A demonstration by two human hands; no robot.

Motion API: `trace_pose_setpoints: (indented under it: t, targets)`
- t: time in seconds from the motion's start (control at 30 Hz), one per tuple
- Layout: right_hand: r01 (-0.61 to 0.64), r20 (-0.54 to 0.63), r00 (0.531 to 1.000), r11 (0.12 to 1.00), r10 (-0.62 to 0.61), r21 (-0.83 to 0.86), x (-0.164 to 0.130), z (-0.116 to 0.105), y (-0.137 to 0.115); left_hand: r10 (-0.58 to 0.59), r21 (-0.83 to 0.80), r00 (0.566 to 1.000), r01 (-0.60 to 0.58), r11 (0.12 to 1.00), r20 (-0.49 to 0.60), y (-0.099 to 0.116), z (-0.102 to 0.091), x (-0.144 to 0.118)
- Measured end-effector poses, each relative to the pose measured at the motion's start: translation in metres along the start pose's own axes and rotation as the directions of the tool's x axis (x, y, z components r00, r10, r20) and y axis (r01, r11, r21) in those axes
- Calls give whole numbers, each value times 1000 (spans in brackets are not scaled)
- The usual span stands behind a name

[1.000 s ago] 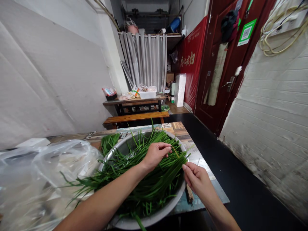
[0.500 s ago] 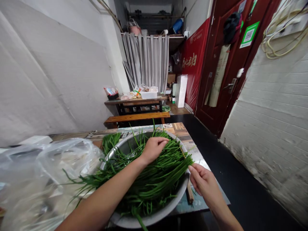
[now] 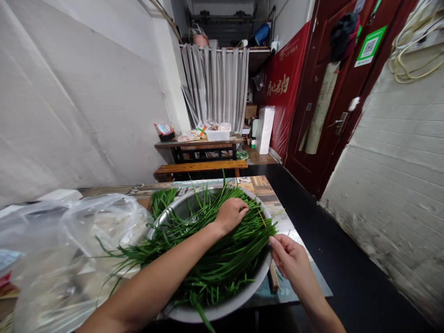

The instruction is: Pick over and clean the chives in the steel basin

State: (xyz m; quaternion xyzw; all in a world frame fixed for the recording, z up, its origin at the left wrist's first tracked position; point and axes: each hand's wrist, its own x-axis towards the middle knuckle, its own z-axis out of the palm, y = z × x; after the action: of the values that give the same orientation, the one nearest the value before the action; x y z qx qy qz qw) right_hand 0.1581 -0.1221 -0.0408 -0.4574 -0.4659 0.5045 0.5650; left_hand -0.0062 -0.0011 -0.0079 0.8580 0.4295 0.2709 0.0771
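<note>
A big metal bowl (image 3: 243, 296) on the table holds a heap of long green chives (image 3: 215, 259). My left hand (image 3: 231, 214) lies on top of the heap at the far side, with its fingers curled down into the leaves. At the bowl's right rim, by the chive tips, my right hand (image 3: 289, 258) has thumb and forefinger pinched together. They seem to hold a thin pale stick (image 3: 262, 218) that slants up over the chives toward my left hand.
A crumpled clear plastic bag (image 3: 69, 249) covers the table's left part. Several bamboo sticks (image 3: 274, 277) lie beside the bowl's right rim, near the table edge (image 3: 312, 273). Dark floor runs on the right along a white brick wall. Beyond stand a bench (image 3: 201, 166) and a laden table.
My left hand has slid a little farther over the chives and curled into them. My right hand has stayed at the bowl's right rim. The view has shifted slightly.
</note>
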Motion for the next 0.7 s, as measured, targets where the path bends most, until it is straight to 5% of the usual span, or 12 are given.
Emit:
trace_pose_setpoints:
  t: [0.3,0.7]
  targets:
    - [6,-2,1000,1000,-6,-1,1,2,-3,-259,-525,964,248,814,55,25,-10,-4]
    - [34,1,999,999,-34,-17,1,3,0,-401,-669,899,408,621,177,38,-19,-6]
